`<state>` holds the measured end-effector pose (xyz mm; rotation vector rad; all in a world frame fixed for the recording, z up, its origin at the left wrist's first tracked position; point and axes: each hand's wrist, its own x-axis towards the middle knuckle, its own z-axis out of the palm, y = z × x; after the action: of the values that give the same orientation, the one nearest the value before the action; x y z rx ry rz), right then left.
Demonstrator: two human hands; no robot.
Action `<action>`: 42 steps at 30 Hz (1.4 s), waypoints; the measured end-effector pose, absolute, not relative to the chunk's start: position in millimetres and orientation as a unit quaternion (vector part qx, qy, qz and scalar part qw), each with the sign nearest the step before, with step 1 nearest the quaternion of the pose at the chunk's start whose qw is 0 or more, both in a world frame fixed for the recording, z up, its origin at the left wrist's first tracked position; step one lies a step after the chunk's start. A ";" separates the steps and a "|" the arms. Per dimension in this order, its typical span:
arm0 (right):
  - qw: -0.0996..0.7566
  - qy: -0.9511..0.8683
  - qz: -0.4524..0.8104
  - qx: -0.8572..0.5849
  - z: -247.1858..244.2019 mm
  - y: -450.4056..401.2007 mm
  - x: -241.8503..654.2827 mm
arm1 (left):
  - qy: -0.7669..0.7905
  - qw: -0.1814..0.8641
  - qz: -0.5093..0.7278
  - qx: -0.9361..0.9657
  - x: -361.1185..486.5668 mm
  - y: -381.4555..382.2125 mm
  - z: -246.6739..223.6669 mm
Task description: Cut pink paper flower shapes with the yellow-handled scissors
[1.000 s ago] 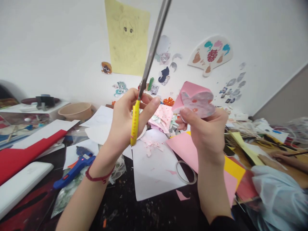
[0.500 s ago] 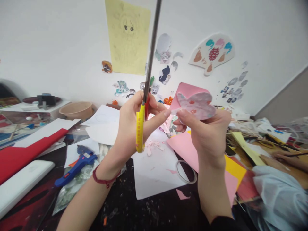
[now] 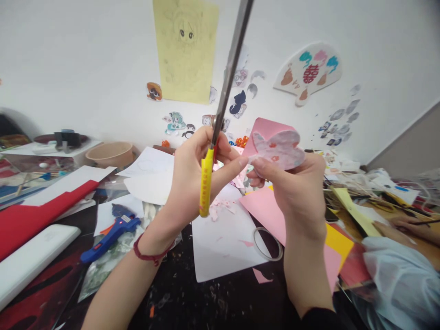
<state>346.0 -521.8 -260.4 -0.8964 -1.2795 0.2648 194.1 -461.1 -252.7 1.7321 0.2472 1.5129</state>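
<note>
My left hand [image 3: 195, 183] is wrapped around a pair of scissors [image 3: 206, 183] with a yellow and red handle. Its long blades point up and tilt a little to the right. The left thumb and fingertips also reach the lower left corner of a pink paper piece [image 3: 263, 127]. My right hand [image 3: 295, 192] pinches that piece from below and the right, together with a patterned paper cutout [image 3: 280, 149] with rounded lobes lying against its front. Both hands are raised over the table, fingertips close together. Some of the left fingers are hidden behind the scissors handle.
White paper [image 3: 223, 252] with pink scraps lies below my hands, beside a roll of tape [image 3: 268, 244] and pink sheets [image 3: 264, 208]. At left are a blue glue gun [image 3: 113, 233] and a white box [image 3: 37, 261]. Another person's sleeve [image 3: 402, 270] is at right.
The scissors' blades have tipped further to the right, and the left hand has shifted slightly right. The pink paper and cutout stay pinched in the right hand. The view has moved a little.
</note>
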 end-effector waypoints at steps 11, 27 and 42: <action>0.700 -0.580 0.135 -0.395 -259.8 -520.9 348.3 | 0.087 0.380 0.603 0.696 196.2 -462.0 -256.2; 0.818 -0.486 0.041 -0.306 -251.5 -530.1 349.3 | 0.108 0.284 0.488 0.818 201.1 -445.2 -265.2; 0.850 -0.482 0.039 -0.210 -255.6 -519.8 338.6 | 0.166 0.311 0.424 0.834 215.2 -463.1 -268.0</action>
<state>338.6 -519.8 -255.6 -0.4423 -1.0157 0.0824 215.2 -463.1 -268.0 2.2021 0.4386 1.1186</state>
